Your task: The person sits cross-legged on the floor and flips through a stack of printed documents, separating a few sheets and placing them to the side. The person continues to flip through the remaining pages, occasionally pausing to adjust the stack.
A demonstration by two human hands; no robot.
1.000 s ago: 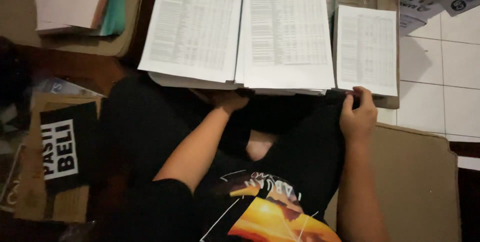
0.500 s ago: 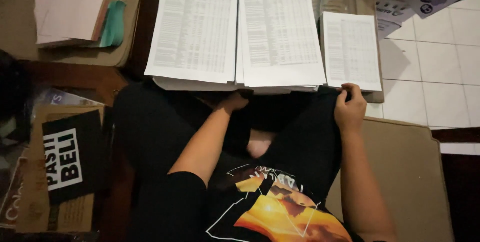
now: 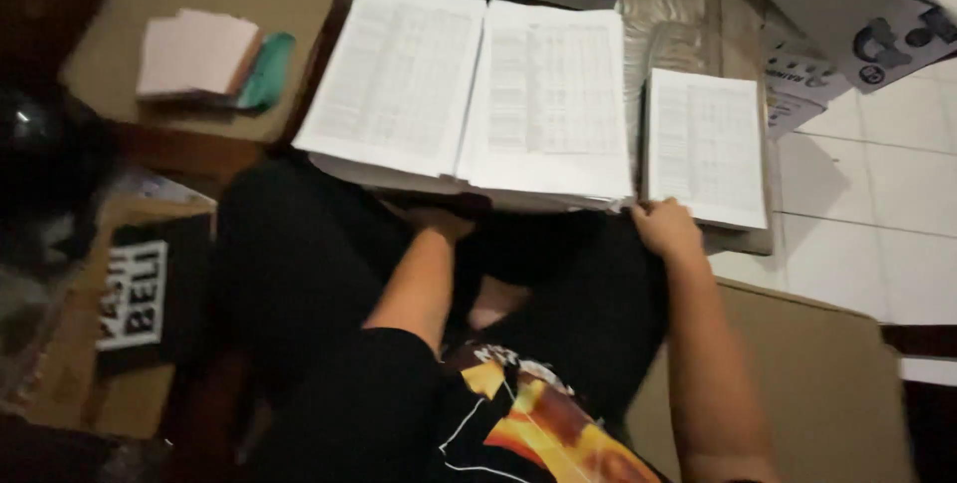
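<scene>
Shift: right hand has slid left to the gap between the stacks.
Right hand: fingers curled on the small sheet stack — its lower-left corner.
Left hand: tucked under the wide paper stack, centre frame — grip cannot be told.

Two large paper stacks lie side by side at upper centre, a smaller stack to their right. The left hand sits under the large stacks' lower edge; the right hand touches the smaller stack's lower left corner. A notepad pile lies upper left.
</scene>
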